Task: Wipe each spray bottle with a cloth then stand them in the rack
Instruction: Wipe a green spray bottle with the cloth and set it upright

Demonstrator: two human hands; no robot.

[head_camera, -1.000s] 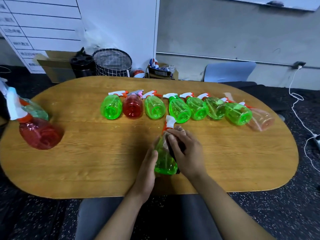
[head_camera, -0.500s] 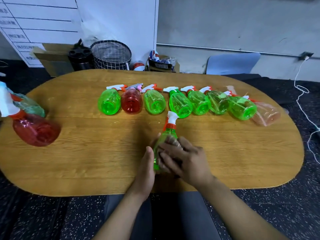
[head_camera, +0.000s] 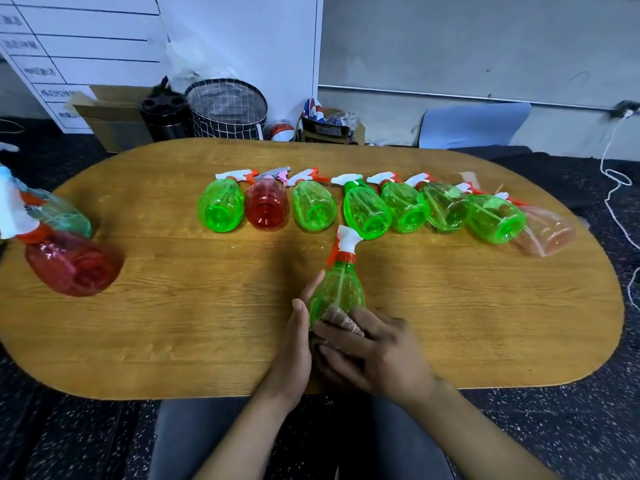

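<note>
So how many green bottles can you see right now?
7. Six lie in the back row; one is held by the left hand while the right hand wipes it.

No readable text anywhere. On the white board (head_camera: 79, 46) leaning behind the table's far left corner, a ruled grid with dark characters in its left-hand cells, all too blurred to make out. On the packaging (head_camera: 320, 124) past the table's far edge, red, white and blue print, likewise illegible. No labels, brands or numbers legible on the spray bottles (head_camera: 367, 209).
</note>
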